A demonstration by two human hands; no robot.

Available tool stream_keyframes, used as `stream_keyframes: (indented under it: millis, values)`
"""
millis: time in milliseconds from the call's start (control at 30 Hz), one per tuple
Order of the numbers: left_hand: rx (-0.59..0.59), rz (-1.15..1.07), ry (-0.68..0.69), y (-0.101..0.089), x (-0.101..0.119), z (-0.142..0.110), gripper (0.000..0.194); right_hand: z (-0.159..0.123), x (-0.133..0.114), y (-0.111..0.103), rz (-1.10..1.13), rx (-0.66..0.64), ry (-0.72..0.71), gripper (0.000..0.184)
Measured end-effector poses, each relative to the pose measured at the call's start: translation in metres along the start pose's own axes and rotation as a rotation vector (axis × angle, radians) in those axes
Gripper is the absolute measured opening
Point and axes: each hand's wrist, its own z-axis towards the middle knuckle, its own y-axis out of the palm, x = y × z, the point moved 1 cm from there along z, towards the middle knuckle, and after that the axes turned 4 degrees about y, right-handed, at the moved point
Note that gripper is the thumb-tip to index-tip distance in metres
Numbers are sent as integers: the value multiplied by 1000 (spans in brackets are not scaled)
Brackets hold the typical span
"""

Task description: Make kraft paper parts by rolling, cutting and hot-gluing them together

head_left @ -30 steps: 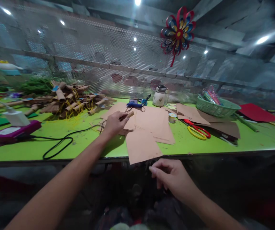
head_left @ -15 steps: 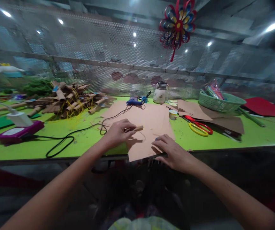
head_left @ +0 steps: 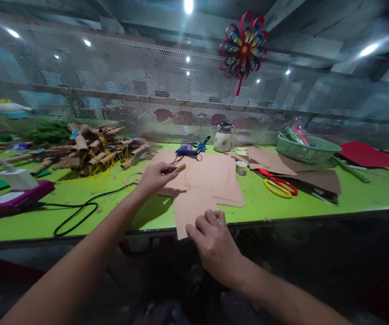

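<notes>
My left hand (head_left: 157,177) is closed around a small brown paper roll (head_left: 180,168), whose far end sticks out past the fingertips. A thin yellowish thread (head_left: 188,178) shows beside the roll, over the brown paper sheets (head_left: 208,169). One brown sheet (head_left: 194,205) reaches past the table's front edge. Above that sheet's near end, my right hand (head_left: 211,237) has its fingers curled in a pinch; what is between them, if anything, is too small or hidden to make out. Behind my left hand lies a blue glue gun (head_left: 186,150) with a black cord.
Left, a pile of brown paper rolls (head_left: 96,151) with yellow threads lies behind a purple power strip (head_left: 16,197). Right are a thread spool (head_left: 241,167), red and yellow scissors (head_left: 278,184), brown card (head_left: 312,178) and a green basket (head_left: 306,151). A white bottle (head_left: 222,137) stands at the back.
My left hand has moved away from me and left with the paper roll. My right hand has come nearer to me and left, its fingers now curled together.
</notes>
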Motion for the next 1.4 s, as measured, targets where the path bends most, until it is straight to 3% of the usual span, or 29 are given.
stream_keyframes:
  millis: [200,400,667,867,1033,1233,1400]
  values:
    - [2,-36,-4,6,-16,4,42,-10,7,-5,141,125,30,20]
    - [20,-27,5,5,-7,-3,38,-28,41,-13,336,215,32,28]
    - [-49,-115,62,10,5,-7,34,-20,86,-6,459,163,77,27]
    - [83,-95,3,7,-4,-3,37,-33,87,-10,527,158,82,27]
    - [129,-107,-32,4,4,-1,36,-24,89,-10,547,110,65,20]
    - [-11,-68,16,9,17,-9,32,-13,84,-8,332,11,86,23]
    - [-139,62,58,13,30,-21,29,-18,61,-25,216,-62,86,30]
